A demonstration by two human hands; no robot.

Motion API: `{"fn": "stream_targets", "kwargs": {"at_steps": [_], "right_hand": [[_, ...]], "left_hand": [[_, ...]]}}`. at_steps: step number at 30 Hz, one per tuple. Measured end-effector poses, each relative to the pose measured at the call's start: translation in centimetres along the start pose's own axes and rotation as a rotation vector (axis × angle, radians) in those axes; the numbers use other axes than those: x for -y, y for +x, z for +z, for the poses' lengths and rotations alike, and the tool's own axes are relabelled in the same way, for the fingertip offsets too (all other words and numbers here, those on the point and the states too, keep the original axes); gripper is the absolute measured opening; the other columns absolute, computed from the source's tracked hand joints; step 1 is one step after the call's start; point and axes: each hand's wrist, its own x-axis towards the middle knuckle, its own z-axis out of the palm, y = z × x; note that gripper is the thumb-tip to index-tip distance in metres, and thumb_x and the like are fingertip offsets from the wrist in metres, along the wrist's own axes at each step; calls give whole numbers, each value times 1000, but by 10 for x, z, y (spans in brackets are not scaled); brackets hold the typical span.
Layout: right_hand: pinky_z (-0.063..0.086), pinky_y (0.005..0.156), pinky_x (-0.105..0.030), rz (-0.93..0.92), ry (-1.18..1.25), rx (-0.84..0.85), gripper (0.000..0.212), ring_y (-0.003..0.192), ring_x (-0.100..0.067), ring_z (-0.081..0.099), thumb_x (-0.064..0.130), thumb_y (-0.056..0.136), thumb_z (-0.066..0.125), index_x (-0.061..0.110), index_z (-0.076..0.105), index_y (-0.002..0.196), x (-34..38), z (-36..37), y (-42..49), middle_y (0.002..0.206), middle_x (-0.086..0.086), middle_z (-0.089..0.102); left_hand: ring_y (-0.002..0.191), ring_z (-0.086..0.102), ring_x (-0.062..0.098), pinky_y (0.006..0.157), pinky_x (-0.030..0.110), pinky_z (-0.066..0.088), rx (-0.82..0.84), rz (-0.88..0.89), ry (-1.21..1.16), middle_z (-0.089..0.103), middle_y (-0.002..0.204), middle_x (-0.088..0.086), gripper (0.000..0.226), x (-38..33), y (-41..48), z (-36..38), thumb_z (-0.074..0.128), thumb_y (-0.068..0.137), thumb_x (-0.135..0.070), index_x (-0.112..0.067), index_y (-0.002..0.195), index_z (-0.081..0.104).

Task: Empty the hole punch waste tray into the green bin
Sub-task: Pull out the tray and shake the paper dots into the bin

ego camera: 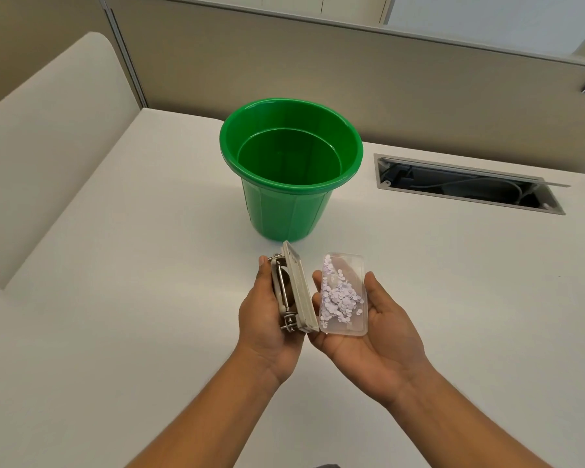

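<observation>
A green bin stands upright on the white desk, its inside bare. Just in front of it, above the desk, my left hand grips a grey hole punch turned on its side, with its metal springs facing left. My right hand lies palm up and holds the clear waste tray, detached from the punch. Many small pale paper dots lie in the tray. Both hands are close together, a short way nearer to me than the bin.
A cable slot with a raised metal flap opens in the desk to the right of the bin. Beige partition walls run along the back. A second desk surface adjoins on the left.
</observation>
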Motion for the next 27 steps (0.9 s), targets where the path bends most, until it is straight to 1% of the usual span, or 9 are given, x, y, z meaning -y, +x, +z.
{"fn": "stream_targets", "kwargs": {"at_steps": [2,4,8,12,15,17,21,25,27], "right_hand": [[48,83,-45,-4,6,12,51,76,-27,61,43,92,50,3,70,116,0,-1,1,101,-17,72],[49,81,-44,1,13,19,51,76,-27,60,43,91,50,3,69,116,0,-1,3,101,-17,72],[45,87,-43,27,18,33,50,76,-28,60,41,88,53,2,70,115,0,-2,4,101,-17,72],[46,78,-40,21,-2,26,52,80,-25,59,38,82,57,2,68,119,1,3,4,109,-15,70],[41,77,-36,5,-20,25,53,83,-24,59,39,84,55,6,66,123,8,12,5,112,-13,70],[41,78,-36,-13,-45,40,52,84,-24,60,40,85,53,8,66,125,16,20,6,115,-11,70],[47,75,-36,-45,-91,111,54,87,-23,60,41,84,54,8,66,125,36,46,11,120,-11,68],[45,77,-35,-101,-164,188,54,86,-22,59,41,83,52,7,68,121,59,79,20,115,-11,70],[42,78,-34,-124,-211,201,52,83,-22,60,44,90,47,7,69,119,71,100,29,111,-11,71]], "left_hand": [[61,68,25,52,34,59,0,-40,-25,68,76,10,39,1,1,-1,53,92,-50,-15,103,67],[63,66,26,49,33,58,12,-70,-27,63,83,11,43,0,3,-3,51,92,-52,-15,112,64],[59,65,27,43,32,54,41,-110,-36,62,77,12,47,0,7,-8,49,92,-54,-17,118,60],[54,65,26,42,32,54,42,-123,-38,61,76,12,45,-1,14,-14,49,92,-56,-18,113,63],[52,61,20,42,29,52,-12,-90,-55,61,68,6,39,-1,21,-20,51,93,-53,-19,98,68],[52,58,18,43,27,50,-48,-74,-55,62,67,4,36,-2,25,-24,52,93,-52,-20,93,69],[48,60,16,41,28,51,-67,-81,-77,67,61,3,34,-1,28,-27,54,91,-51,-20,97,69],[49,59,16,41,29,51,-82,-96,-80,66,59,4,36,-3,28,-27,57,88,-51,-19,95,71],[48,58,17,40,30,51,-86,-94,-84,65,59,5,37,-6,29,-27,57,87,-51,-18,95,71]]}}
